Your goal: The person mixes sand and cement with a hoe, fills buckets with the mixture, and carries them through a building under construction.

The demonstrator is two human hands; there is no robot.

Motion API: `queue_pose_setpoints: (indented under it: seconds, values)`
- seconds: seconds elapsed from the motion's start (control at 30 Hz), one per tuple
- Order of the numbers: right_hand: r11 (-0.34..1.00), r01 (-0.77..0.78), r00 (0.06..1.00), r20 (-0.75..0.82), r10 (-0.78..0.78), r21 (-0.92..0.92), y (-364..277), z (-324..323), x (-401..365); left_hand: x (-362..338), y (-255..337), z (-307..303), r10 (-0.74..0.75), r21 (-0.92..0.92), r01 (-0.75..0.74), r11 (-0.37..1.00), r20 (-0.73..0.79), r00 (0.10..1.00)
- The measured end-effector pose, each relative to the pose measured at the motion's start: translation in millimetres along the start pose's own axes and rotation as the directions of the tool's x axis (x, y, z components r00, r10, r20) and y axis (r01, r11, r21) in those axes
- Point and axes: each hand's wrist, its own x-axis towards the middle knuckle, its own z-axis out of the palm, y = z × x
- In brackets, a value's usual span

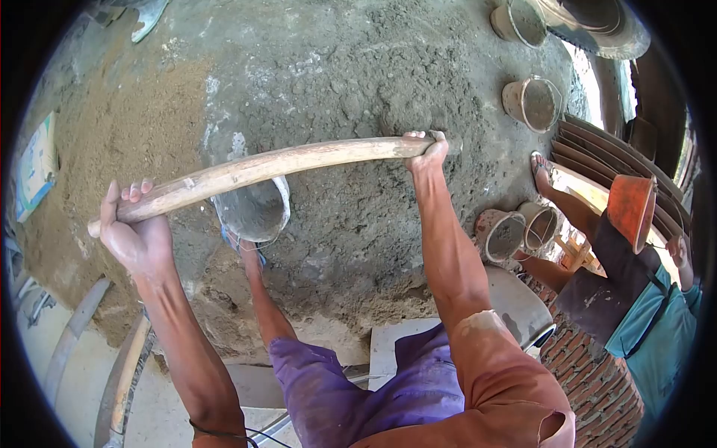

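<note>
A long, slightly curved wooden pole [291,163] stretches across the view over the wet mortar. My left hand [142,235] is closed round it near its left end, the palm under the wood and fingertips showing above. Close to the other end, my right hand [428,151] grips the same pole with the fingers wrapped over it. Below the pole, partly covered by it, stands a bucket [282,205] with grey mortar inside. Behind and under my right hand lies a broad spread of lumpy grey mortar [351,93].
Buckets of mortar [539,104] stand along the right side. Another person [650,313] there holds an orange bucket [631,213] near stacked curved sheets [597,157]. Brown sand [112,149] and a printed sack [37,168] lie left; bricks [582,381] lie lower right.
</note>
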Motion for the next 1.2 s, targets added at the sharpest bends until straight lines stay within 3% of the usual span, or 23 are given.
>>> queue_pose_setpoints:
  seconds: [0.1,0.17,0.23,0.27,0.3,0.33,0.37,0.4,0.43,0.47,0.53,0.57,0.73,0.77,0.8,0.83,0.9,1.0,1.03,1.1,1.13,1.17,1.2]
  values:
    - [0.992,-0.035,0.997,0.061,0.042,-0.123,36,22,-34,-23,36,-93,0.164,0.083,-0.156,0.984,-0.103,0.981]
    - [0.988,-0.011,0.997,0.08,0.023,-0.151,29,34,-74,-55,5,-140,0.436,0.549,-0.123,0.827,-0.488,0.756]
    - [0.905,0.243,0.966,0.174,-0.193,-0.349,9,53,-120,-99,-25,-190,0.683,0.954,0.005,0.299,-0.217,0.697]
    - [0.882,0.28,0.952,0.224,-0.207,-0.378,-8,62,-128,-128,-32,-187,0.561,0.985,-0.007,-0.172,0.104,0.822]
    - [0.855,0.313,0.939,0.271,-0.212,-0.414,-27,68,-135,-160,-46,-178,0.286,0.799,-0.099,-0.593,0.323,0.902]
    - [0.807,0.323,0.933,0.309,-0.185,-0.494,-41,82,-136,-183,-62,-163,-0.033,0.724,-0.392,-0.568,0.456,0.89]
    - [0.756,0.331,0.928,0.341,-0.152,-0.565,-52,96,-127,-206,-79,-157,-0.497,0.87,-0.471,-0.144,0.348,0.795]
    - [0.702,0.31,0.927,0.368,-0.073,-0.642,-58,109,-109,-254,-108,-139,-0.658,0.983,-0.155,-0.095,0.055,0.751]
    - [0.644,0.294,0.922,0.387,0.002,-0.706,-64,117,-87,-295,-133,-126,-0.688,0.98,-0.182,0.086,0.191,0.701]
    - [0.572,0.245,0.924,0.367,0.107,-0.783,-62,119,-65,-333,-160,-120,-0.795,0.995,-0.055,0.088,0.104,0.597]
    - [0.367,0.17,0.919,0.281,0.276,-0.915,-39,102,-34,-409,-199,-76,-0.86,0.894,0.441,0.076,-0.166,0.483]
    - [0.232,0.137,0.918,0.211,0.335,-0.963,-21,84,-22,-450,-218,-73,-0.846,0.795,0.553,0.248,-0.1,0.524]
    - [-0.238,0.157,0.966,0.098,0.241,-0.958,10,-57,-42,-567,-217,-91,-0.917,0.433,0.892,0.132,-0.287,0.275]
    - [-0.161,0.093,0.965,0.048,0.26,-0.983,0,-86,-47,-587,-211,-106,-0.941,0.456,0.876,0.157,-0.201,0.273]
    - [-0.088,0.041,0.957,0.014,0.289,-0.995,-13,-103,-53,-582,-195,-90,-0.965,0.44,0.897,-0.03,-0.246,0.089]
    - [-0.018,-0.021,0.96,-0.025,0.278,-1.0,-32,-110,-69,-590,-186,-89,-0.976,0.415,0.907,-0.069,-0.217,0.025]
    - [0.108,-0.077,0.962,-0.046,0.267,-0.991,-69,-117,-90,-608,-177,-97,-0.993,0.523,0.85,-0.066,-0.118,-0.004]
    - [0.237,0.002,0.981,0.048,0.188,-0.971,-118,-82,-113,-621,-179,-108,-0.999,0.623,0.782,0.006,-0.023,0.026]
    - [0.27,0.082,0.979,0.128,0.157,-0.959,-135,-56,-116,-604,-184,-102,-0.999,0.649,0.759,-0.039,-0.015,-0.039]
    - [0.31,0.19,0.972,0.222,0.074,-0.932,-162,-4,-113,-558,-194,-99,-0.996,0.76,0.647,0.054,-0.006,0.09]
    - [0.314,0.254,0.96,0.278,0.032,-0.915,-169,13,-95,-517,-195,-93,-0.974,0.89,0.453,0.048,-0.06,0.22]
    - [0.326,0.284,0.957,0.285,-0.046,-0.902,-168,31,-85,-485,-198,-98,-0.823,0.952,0.191,0.239,0.094,0.56]
    - [0.363,0.304,0.953,0.282,-0.114,-0.881,-164,43,-68,-442,-193,-112,-0.831,0.993,0.082,0.08,0.021,0.555]
